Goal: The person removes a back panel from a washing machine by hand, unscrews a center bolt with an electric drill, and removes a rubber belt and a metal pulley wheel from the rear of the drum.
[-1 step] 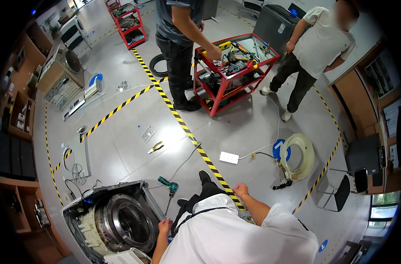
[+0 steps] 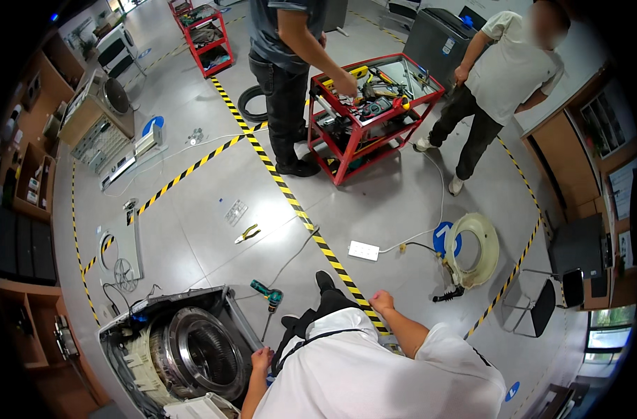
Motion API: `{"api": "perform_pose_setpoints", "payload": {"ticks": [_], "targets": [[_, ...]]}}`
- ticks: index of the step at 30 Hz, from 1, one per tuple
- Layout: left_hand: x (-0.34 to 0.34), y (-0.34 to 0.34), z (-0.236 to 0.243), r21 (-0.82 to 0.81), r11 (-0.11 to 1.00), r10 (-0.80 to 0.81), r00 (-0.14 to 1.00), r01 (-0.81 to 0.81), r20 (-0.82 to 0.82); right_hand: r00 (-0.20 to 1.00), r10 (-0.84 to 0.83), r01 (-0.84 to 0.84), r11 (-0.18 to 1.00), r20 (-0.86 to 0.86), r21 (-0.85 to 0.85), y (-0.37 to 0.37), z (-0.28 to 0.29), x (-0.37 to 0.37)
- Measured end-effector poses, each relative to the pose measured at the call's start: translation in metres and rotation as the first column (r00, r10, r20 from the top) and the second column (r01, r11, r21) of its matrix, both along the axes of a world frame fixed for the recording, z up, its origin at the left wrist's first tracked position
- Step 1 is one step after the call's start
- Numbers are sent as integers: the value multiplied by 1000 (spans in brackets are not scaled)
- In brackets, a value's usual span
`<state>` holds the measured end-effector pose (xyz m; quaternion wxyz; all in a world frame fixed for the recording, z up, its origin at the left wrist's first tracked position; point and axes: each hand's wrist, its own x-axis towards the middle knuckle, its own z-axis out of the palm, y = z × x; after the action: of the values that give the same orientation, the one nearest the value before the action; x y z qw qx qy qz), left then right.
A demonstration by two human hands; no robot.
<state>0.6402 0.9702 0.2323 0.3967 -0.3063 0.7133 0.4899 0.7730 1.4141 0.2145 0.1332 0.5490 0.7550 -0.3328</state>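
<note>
My left hand (image 2: 261, 359) hangs beside the opened washing machine (image 2: 227, 307), close to its metal frame; the fingers are curled and nothing shows in them. The machine lies at the lower left, its steel drum (image 2: 210, 356) exposed. My right hand (image 2: 382, 302) hangs free over the floor, closed in a loose fist with nothing visible in it. On the floor between the machine and my feet stands a green cordless drill (image 2: 273, 299) with a long bit. Farther off lie yellow-handled pliers (image 2: 247, 234) and a clear divided parts box (image 2: 236, 212).
A red tool cart (image 2: 343, 157) stands ahead, where a person in dark clothes (image 2: 283, 105) reaches over tools. Another person (image 2: 500, 66) stands to its right. A white power strip (image 2: 364, 251), its cord, and a cream ring-shaped tub part (image 2: 489, 251) lie on the right-hand floor.
The person at the cart has shifted very slightly to the right, with the reaching hand. My own hands and the things on the floor have not visibly moved.
</note>
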Motion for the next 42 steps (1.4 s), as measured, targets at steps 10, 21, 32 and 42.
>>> {"api": "perform_pose_setpoints", "payload": {"ticks": [10,21,32,42], "targets": [[2,-3,2,-19,999,-47,999,47,11,1000,3,-2,999,5,-53,0,19,-18],[-14,8,3,31,999,-21,1000,21,-4,996,-90,90,980,5,-177,4,4,-8],[-22,18,3,14,1000,-1,998,0,56,999,-34,39,985,33,-169,5,-6,-6],[-27,37,12,-20,997,-73,997,74,40,999,-48,47,992,-6,-119,21,-38,-4]]}}
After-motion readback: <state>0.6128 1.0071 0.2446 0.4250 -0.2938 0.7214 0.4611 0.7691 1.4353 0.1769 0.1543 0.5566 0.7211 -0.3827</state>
